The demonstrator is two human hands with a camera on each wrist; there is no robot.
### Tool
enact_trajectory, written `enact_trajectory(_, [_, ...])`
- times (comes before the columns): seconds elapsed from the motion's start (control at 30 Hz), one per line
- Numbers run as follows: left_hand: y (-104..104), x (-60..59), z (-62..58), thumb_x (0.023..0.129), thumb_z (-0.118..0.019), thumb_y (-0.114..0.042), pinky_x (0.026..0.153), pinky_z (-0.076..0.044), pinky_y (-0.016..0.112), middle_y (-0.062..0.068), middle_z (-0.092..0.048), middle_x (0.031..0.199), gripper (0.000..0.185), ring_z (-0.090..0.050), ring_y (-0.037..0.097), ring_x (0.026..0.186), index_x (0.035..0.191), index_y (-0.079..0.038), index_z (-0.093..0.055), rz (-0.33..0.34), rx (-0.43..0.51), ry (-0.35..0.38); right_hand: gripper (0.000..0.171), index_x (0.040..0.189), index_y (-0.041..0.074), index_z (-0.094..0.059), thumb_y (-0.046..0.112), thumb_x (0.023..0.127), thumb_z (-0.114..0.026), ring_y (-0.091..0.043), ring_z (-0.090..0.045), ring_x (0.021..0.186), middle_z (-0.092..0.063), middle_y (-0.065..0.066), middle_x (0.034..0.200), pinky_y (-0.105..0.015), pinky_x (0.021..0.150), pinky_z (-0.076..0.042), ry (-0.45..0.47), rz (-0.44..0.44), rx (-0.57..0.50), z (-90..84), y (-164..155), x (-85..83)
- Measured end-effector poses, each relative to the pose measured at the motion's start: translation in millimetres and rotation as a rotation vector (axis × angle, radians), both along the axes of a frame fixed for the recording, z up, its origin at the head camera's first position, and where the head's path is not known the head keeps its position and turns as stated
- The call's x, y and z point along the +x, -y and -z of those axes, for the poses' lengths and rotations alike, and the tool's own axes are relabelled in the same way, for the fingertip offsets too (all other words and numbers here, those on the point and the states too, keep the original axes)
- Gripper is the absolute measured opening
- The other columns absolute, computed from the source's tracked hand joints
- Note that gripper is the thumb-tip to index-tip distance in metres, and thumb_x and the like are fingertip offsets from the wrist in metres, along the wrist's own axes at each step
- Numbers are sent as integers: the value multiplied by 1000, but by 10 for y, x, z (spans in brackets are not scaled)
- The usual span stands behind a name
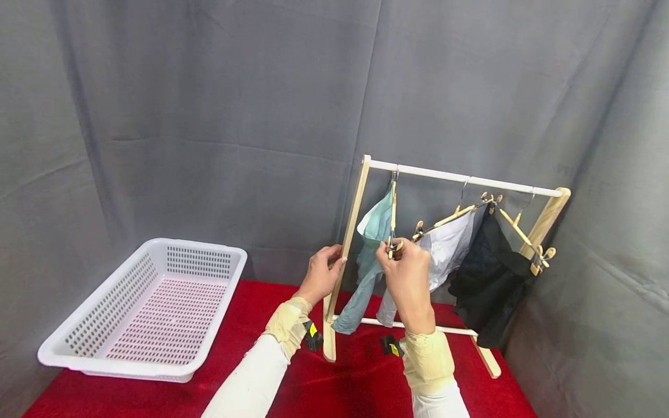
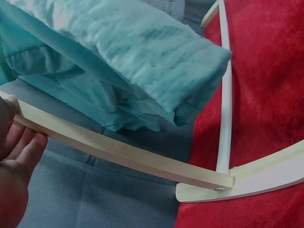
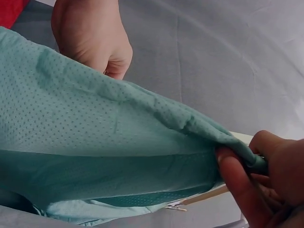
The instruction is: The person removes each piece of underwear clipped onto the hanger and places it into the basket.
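Note:
My left hand point(image 1: 321, 273) holds the left wooden upright point(image 1: 351, 220) of a small clothes rack, with thumb and fingers point(image 2: 29, 151) on either side of it. Teal shorts point(image 1: 370, 255) hang sideways from a wooden clip hanger point(image 1: 394, 209) at the rail's left end. My right hand point(image 1: 407, 273) is at the hanger's near clip point(image 1: 395, 248). In the right wrist view its fingers point(image 3: 235, 178) pinch the waist corner of the teal cloth point(image 3: 118, 128); the clip itself is hidden there.
Further right on the white rail point(image 1: 444, 174) hang a pale grey garment point(image 1: 449, 247) and a black garment point(image 1: 488, 270), each on a clip hanger. A white perforated basket point(image 1: 237, 273) stands at left on the red cloth point(image 1: 272, 302). Grey curtains point(image 1: 235, 116) close off the back.

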State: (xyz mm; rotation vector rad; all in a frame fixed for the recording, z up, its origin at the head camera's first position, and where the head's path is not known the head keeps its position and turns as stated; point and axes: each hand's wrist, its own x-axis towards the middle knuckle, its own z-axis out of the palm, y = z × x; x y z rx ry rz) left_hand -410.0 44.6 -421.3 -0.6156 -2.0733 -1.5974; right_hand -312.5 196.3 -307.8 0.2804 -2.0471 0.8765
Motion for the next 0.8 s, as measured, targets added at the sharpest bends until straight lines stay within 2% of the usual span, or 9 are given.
enact_trajectory(0.23, [10, -7, 19, 97, -65, -2, 92, -57, 48, 23, -66, 118, 31, -67, 36, 111, 126, 9, -63, 0, -25, -7, 7, 82, -4, -72, 0, 85, -68, -14, -62, 56, -73, -12, 67, -9, 49, -38, -55, -7, -23, 9, -1, -29])
enact_trajectory(0.47, [-10, -4, 25, 97, -66, -3, 94, -56, 49, 22, -66, 120, 33, -66, 35, 113, 128, 7, -62, 7, -20, 25, 6, 83, -3, -73, -1, 86, -67, -15, -64, 55, -73, -12, 67, -7, 50, -39, -122, -36, -35, 42, -38, -44])
enact_trajectory(0.8, [7, -17, 32, 96, -66, 0, 91, -57, 48, 23, -67, 117, 30, -68, 37, 110, 125, 9, -64, 14, 12, -16, 6, 90, -4, -75, 0, 87, -71, -9, -62, 54, -73, -10, 69, -8, 51, -43, -175, -46, -14, 103, -89, 36])
